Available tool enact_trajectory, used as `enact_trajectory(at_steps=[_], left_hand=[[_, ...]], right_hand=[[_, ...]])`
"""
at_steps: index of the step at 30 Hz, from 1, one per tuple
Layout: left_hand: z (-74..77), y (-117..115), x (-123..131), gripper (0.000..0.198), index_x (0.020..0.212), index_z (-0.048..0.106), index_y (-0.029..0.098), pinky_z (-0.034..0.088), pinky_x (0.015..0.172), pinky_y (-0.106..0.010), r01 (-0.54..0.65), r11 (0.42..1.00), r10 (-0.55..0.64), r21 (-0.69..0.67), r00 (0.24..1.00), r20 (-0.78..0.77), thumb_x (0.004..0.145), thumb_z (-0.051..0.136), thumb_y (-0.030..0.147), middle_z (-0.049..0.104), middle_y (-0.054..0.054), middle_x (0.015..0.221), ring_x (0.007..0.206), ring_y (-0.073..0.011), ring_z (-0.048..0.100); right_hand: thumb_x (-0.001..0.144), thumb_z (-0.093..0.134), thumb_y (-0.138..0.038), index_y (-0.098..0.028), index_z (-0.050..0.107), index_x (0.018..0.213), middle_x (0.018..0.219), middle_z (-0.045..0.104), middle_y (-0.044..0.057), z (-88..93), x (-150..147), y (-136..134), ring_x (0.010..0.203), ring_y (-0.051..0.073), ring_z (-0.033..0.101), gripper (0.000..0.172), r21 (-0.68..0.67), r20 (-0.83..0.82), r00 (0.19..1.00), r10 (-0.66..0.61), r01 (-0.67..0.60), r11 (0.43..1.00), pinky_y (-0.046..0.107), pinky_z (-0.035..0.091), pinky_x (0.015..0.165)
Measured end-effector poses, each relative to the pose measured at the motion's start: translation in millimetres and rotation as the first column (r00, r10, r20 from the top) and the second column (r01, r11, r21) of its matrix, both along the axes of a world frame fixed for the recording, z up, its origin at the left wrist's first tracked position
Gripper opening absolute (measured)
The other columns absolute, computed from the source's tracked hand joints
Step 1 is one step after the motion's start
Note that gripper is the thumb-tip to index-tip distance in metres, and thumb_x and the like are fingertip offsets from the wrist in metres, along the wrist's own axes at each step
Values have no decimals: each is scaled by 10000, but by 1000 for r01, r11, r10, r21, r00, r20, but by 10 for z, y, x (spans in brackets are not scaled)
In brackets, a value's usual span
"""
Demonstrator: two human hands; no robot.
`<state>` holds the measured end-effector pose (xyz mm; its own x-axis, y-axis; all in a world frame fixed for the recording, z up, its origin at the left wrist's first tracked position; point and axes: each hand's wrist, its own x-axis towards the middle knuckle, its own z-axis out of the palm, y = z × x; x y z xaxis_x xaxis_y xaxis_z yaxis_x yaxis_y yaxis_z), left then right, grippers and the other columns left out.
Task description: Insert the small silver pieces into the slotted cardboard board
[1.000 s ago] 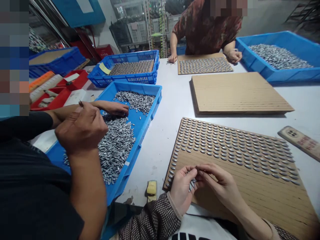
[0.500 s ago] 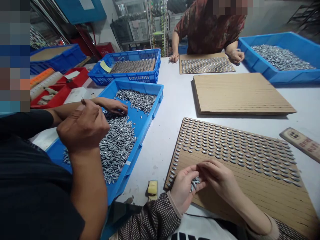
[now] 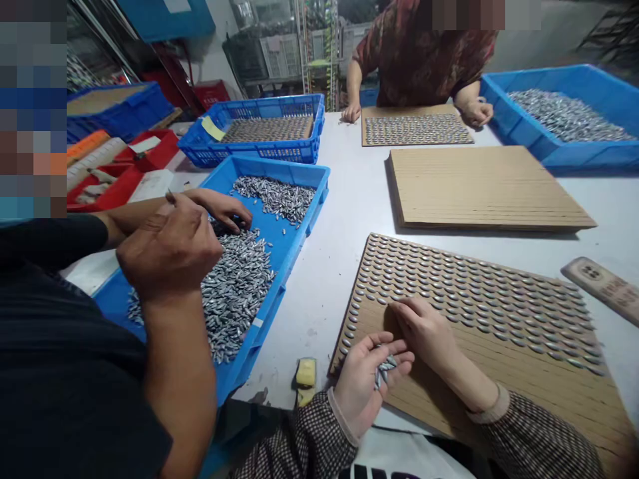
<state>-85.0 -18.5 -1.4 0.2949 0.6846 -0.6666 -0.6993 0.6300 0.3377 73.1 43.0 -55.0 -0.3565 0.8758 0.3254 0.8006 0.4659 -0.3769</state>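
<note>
While the left hand (image 3: 363, 382) lies palm up, fingers loosely spread under a handful of silver pieces (image 3: 383, 372), the right hand (image 3: 426, 334), at two o'clock, curls over one slotted board (image 3: 524, 392); whether its fingers pinch a piece cannot be told. One blue tray (image 3: 287, 241) sits at ten o'clock, a second blue tray (image 3: 523, 128) past one. Overlap obscures the handful's count; a co-worker's forearm (image 3: 177, 372) partly covers the nearer tray.

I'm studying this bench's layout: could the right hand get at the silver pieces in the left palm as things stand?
Probably yes: the left hand is palm up, leaving the silver pieces uncovered, and the right hand is close beside it over the near board, with nothing visible between them.
</note>
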Motion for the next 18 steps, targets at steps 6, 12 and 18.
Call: enact_trajectory(at_steps=[6,12,18], left_hand=[[-32,-22,6,200,914,543,135,521,764,-289,35,999,-34,22,999,-33,832,653,280,695,-125,944,812,-178,683],[-72,-15,25,266,937,653,77,446,619,-187,6,995,3,97,996,-94,784,720,284,595,-23,755,655,-67,556],[-96,1,69,335,1009,576,130,345,517,-182,18,993,-5,116,994,-107,776,726,319,537,23,703,586,-53,476]], right_hand=[[935,427,-128,-168,667,1032,981,640,110,-20,14,29,877,201,575,262,-17,51,998,33,-33,999,289,470,737],[950,427,-182,-171,646,1041,1027,642,107,135,62,5,891,197,611,237,-48,-47,998,33,-35,998,295,503,739],[910,548,-370,-200,659,1038,943,692,74,447,120,-286,808,192,659,240,-520,-502,843,-193,-116,846,279,526,651]])
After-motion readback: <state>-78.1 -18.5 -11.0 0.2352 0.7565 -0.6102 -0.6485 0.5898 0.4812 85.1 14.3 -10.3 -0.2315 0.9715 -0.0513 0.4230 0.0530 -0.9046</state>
